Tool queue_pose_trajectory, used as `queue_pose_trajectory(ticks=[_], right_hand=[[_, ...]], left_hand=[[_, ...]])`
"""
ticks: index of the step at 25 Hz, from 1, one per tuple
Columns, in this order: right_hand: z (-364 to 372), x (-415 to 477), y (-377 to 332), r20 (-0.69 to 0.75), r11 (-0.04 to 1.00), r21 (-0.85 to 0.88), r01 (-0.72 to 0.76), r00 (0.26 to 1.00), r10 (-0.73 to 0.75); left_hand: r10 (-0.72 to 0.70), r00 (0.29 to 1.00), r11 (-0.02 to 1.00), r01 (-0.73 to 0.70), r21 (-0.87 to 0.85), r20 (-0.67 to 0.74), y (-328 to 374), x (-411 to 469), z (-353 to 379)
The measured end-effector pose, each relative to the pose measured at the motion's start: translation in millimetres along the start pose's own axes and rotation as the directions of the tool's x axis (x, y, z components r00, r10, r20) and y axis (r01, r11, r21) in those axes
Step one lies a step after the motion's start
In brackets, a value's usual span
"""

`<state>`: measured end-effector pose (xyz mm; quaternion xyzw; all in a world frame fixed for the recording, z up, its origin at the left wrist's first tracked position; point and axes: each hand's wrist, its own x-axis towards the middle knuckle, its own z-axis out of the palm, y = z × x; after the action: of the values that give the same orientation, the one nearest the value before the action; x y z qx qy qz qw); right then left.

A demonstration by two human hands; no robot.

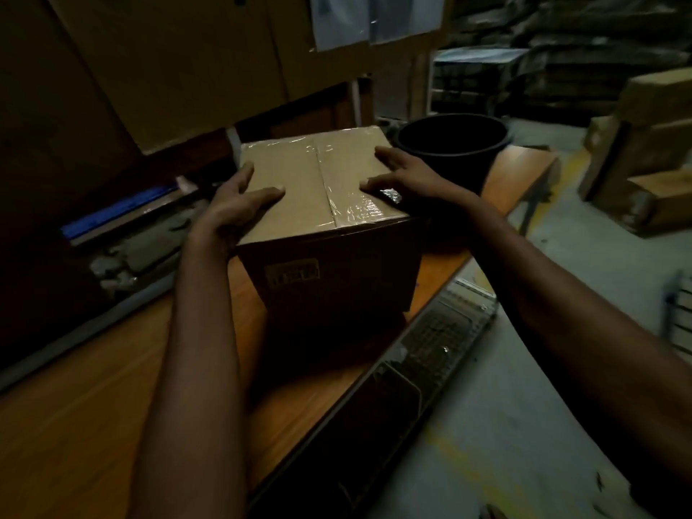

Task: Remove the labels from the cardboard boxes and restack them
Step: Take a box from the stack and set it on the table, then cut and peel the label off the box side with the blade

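- My left fingers (245, 177) lie straight along the top left edge of the cardboard box (299, 181), with the thumb flat on the lid. My left hand (239, 207) presses rather than grips.
- My right fingers (393, 156) are spread and straight over the top right edge, thumb on the lid. My right hand (415, 181) is also flat and uncurled.
- The box sits between my palms, a squat matte brown cube. It stands upright on the table (93, 425).
- Clear tape (325, 189) runs down the lid's centre seam from twelve to six o'clock. It is glossy and wrinkled at the near end.
- A pale rectangular label (292, 276) is stuck on the shadowed near face. Its print is too dim to read.
- The table is smooth, orange-brown, grained wood.
- At one o'clock from the box, just beside it, stands a round black bucket (453, 144).
- At five o'clock, beyond the table edge, lies a wire-mesh tray (445, 331).
- At three o'clock, well apart, more cartons (651, 151) are piled on the grey floor.
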<state>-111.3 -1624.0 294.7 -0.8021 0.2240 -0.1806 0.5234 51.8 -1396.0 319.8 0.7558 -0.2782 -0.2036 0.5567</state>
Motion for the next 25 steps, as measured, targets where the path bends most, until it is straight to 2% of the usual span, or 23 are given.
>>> queue_pose_trajectory(ticks=[3,7,10,12,15,17,19,21,23,25], right_hand=[[-19.4,44.4,6.6,0.188,0.984,-0.175,0.042,0.982,-0.009],[-19.8,82.2,26.1,0.401,0.991,-0.118,0.067,0.916,-0.014],[-13.8,92.3,33.1,0.519,0.999,0.025,0.037,0.854,-0.044],[-9.7,89.7,33.4,0.555,0.995,0.096,0.019,0.829,-0.069],[-6.9,87.1,31.2,0.586,0.993,0.048,0.105,0.802,-0.113],[-9.3,79.9,26.4,0.529,0.963,-0.082,0.259,0.830,-0.178],[-8.0,68.0,24.0,0.427,0.804,-0.357,0.475,0.849,-0.312],[0.0,46.3,24.8,0.347,0.665,-0.518,0.537,0.843,-0.411],[10.2,27.9,35.4,0.233,0.636,-0.521,0.570,0.811,-0.536],[14.2,20.6,53.4,0.120,0.612,-0.456,0.646,0.726,-0.677]], left_hand=[[-0.094,0.977,0.994,0.105,0.043,-0.193,-9.1,9.7,21.1],[-0.226,0.908,0.974,0.219,-0.060,-0.354,-28.8,1.6,43.6],[-0.257,0.848,0.966,0.242,-0.093,-0.464,-39.7,-8.4,49.3],[-0.259,0.810,0.965,0.235,-0.114,-0.526,-42.2,-15.1,47.6],[-0.241,0.786,0.969,0.232,-0.088,-0.569,-47.3,-30.6,48.6],[-0.157,0.810,0.978,0.209,0.029,-0.566,-50.3,-42.6,54.9],[-0.028,0.861,0.974,0.138,0.178,-0.509,-47.1,-49.5,59.3],[0.062,0.910,0.925,0.102,0.367,-0.410,-41.8,-51.8,54.5],[0.103,0.956,0.881,0.039,0.471,-0.273,-34.5,-54.2,52.5],[0.117,0.972,0.880,-0.005,0.476,-0.206,-32.2,-56.3,55.7]])
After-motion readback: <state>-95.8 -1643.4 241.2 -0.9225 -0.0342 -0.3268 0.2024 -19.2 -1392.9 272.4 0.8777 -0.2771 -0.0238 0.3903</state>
